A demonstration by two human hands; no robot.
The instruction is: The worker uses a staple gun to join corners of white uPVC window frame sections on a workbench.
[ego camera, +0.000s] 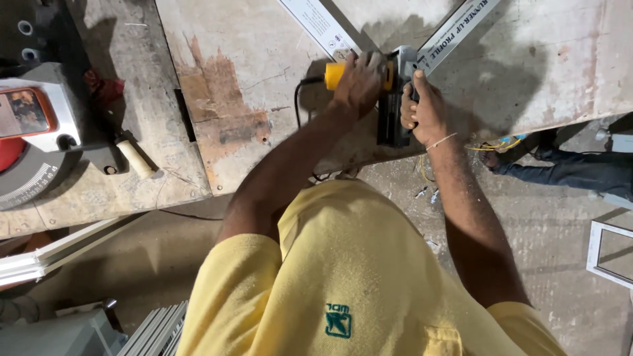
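Yellow shirt (356, 277) nearest the lens, filling the lower middle, with a small green badge on the chest. Both bare arms reach up and away to the edge of a worn workbench (250, 79).

Left hand (359, 82) is wrapped over the top of a yellow power tool (335, 74), fingers curled down around its body. A black cord (298, 99) loops off the tool's left end. Right hand (423, 109) grips the tool's dark lower part (390, 122) just beside the left hand (the two nearly touch); a thin band circles that wrist.

The tool sits where two white strips meet in a corner: left strip (316, 23), right strip (458, 26).

Far left on the bench, a saw with a round angle scale (30, 178). Another person's leg in dark trousers (567, 168) lies on the concrete floor (395, 198) at right.
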